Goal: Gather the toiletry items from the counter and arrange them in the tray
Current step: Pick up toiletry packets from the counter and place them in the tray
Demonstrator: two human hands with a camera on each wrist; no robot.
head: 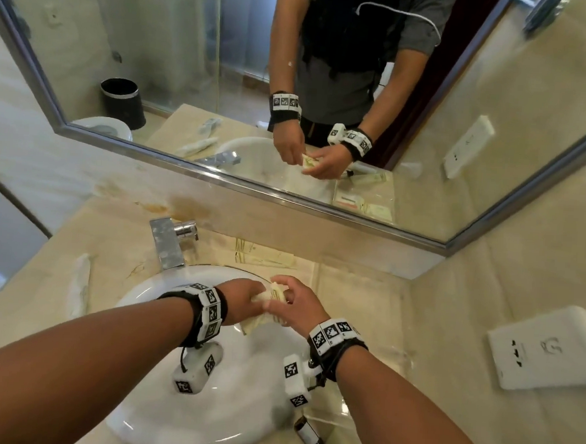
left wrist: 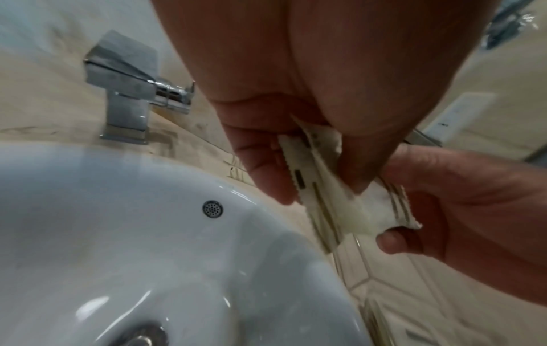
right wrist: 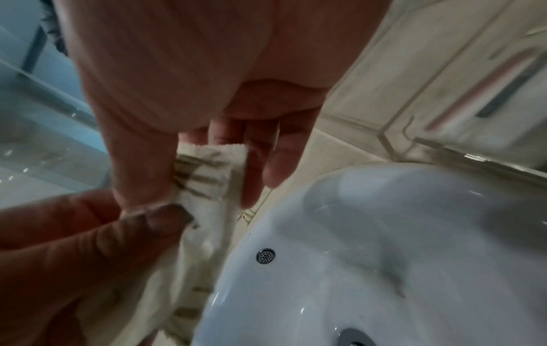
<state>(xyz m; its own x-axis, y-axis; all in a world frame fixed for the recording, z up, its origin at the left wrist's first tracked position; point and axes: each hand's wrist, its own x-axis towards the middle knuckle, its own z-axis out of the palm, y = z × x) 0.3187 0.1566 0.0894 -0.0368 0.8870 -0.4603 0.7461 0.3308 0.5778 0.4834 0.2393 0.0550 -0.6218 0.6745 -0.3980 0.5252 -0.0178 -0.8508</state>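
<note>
both hands [head: 245, 301] [head: 300, 301] pinch what looks like cream sachets [head: 273, 294] over sink [head: 156, 416].

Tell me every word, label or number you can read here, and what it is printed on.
None can be read.
Cream packets pinched by left hand and right hand: gold stripes and dark marks, blurred.
Packets behind the sink: print too small.
White wall plate: only symbols, no legible words.
Wristbands: black-and-white square codes, no letters.
Dark bottle: label blank or unreadable.
</note>
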